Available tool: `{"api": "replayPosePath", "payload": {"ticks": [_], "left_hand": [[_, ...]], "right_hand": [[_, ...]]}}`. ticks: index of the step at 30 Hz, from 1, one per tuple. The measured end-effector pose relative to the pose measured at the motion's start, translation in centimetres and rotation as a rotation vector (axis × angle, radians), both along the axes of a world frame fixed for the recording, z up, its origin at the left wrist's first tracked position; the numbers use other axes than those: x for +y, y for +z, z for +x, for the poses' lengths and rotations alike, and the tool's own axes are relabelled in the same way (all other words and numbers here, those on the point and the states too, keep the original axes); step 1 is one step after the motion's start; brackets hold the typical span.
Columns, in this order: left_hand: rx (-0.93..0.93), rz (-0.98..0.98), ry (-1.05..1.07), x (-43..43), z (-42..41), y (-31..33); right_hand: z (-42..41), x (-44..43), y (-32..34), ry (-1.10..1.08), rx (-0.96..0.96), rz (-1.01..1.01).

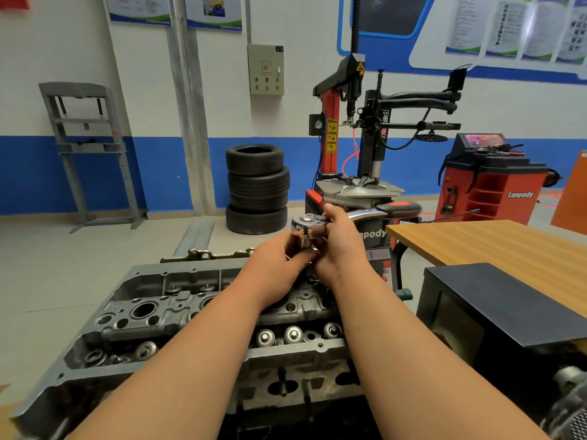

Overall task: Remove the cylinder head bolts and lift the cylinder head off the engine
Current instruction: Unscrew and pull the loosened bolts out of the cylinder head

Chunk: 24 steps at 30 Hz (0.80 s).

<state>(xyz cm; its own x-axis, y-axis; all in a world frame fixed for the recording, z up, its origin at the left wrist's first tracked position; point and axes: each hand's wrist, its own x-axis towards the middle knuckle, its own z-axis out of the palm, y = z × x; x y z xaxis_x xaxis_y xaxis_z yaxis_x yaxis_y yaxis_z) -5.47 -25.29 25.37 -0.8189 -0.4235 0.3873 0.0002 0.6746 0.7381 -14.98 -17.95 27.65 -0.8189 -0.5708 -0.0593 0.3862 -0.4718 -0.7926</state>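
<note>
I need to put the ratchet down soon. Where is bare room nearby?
The wooden table on the right looks bare, as is the top of the black box nearer you. The cylinder head is crowded; the left hand and right hand hold the ratchet over it.

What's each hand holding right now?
Left hand: pinches the socket under the ratchet head.
Right hand: grips the ratchet near its head.
</note>
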Motion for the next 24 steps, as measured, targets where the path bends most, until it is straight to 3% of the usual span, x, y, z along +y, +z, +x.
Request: {"api": "replayPosePath", "payload": {"ticks": [6, 10, 13, 21, 24], "left_hand": [[0.019, 0.033, 0.059, 0.0, -0.2, 0.0], [0.031, 0.030, 0.074, 0.1, -0.2, 0.0], [0.028, 0.058, 0.080, 0.1, -0.3, 0.1], [0.019, 0.095, 0.027, 0.0, -0.3, 0.0], [0.017, 0.110, 0.028, 0.0, -0.3, 0.0]], "right_hand": [[-0.1, 0.1, -0.5, -0.202, 0.129, 0.081], [0.0, 0.3, 0.5, 0.025, 0.081, 0.092], [0.6, 0.0, 0.0, 0.212, 0.174, 0.107], [0.9, -0.4, -0.3, 0.138, 0.317, 0.077], [1.3, -0.3, 0.2, 0.104, 0.264, 0.064]]}}
